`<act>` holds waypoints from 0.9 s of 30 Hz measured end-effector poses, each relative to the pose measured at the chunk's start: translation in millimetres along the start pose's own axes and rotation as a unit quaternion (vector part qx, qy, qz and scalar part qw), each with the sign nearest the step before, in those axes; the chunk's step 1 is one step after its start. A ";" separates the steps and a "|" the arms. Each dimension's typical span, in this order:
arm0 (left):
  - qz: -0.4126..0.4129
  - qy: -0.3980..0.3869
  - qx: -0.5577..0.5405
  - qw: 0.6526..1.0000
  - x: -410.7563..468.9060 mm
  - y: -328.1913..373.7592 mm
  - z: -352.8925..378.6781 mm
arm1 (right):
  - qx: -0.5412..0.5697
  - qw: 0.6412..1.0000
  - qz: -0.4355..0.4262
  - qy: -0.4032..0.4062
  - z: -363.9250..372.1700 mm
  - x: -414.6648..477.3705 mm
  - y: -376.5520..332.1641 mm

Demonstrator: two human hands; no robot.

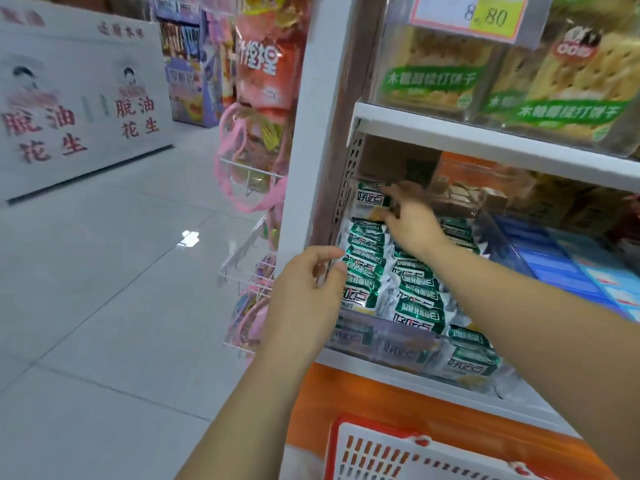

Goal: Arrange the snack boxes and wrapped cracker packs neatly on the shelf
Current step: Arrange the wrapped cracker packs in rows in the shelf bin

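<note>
Several green and white wrapped cracker packs (412,299) lie in rows on the middle shelf (408,370), behind a clear front rail. My right hand (410,221) reaches deep into the shelf's left corner and pinches an upright green and white pack (369,195) standing at the back. My left hand (308,296) is at the shelf's left front edge, fingers curled, thumb and fingertips touching the end of the left row of packs. Blue snack boxes (568,268) lie to the right on the same shelf.
Large cracker bags (554,88) with green labels fill the upper shelf under a price tag. Brown wrapped snacks (474,195) sit at the back. A red and white basket (415,455) is below. Hanging snack bags (259,81) flank the shelf's left side; tiled floor lies beyond.
</note>
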State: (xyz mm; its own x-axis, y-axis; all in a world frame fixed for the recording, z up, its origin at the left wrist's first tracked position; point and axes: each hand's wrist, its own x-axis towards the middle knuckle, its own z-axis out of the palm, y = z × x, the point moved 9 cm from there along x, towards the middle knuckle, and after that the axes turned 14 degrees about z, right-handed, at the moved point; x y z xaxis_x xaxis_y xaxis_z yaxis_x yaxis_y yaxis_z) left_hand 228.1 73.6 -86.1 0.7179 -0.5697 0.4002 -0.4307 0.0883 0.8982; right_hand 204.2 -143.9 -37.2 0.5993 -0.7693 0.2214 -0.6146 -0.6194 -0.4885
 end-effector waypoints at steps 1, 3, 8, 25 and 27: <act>0.004 -0.001 0.009 1.000 0.5 0.1 0.4 | -0.012 1.000 -0.010 -0.006 0.3 -2.2 1.9; 0.010 0.000 0.017 1.000 0.7 1.0 0.4 | -0.016 1.000 -0.025 -0.006 -7.7 -9.2 6.0; 0.018 -0.006 0.033 0.999 -1.4 5.3 2.2 | -0.013 0.999 -0.030 0.018 -57.8 -37.8 25.1; 0.060 -0.028 0.093 0.994 -10.4 24.5 16.1 | -0.370 0.928 -0.033 -0.037 -70.9 -104.0 84.5; 0.075 -0.025 0.134 0.988 -14.0 28.6 16.8 | -0.301 0.953 -0.026 0.002 -89.3 -110.4 77.5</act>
State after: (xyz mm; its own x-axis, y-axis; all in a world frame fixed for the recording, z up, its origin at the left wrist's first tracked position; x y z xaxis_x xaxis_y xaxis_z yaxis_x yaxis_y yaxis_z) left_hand 196.5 70.4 -69.2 0.6098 -0.6061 0.5106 -0.6646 -0.0401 0.7461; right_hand 44.6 -121.0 -24.1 0.6365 -0.7344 0.2356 -0.7673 -0.6340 0.0967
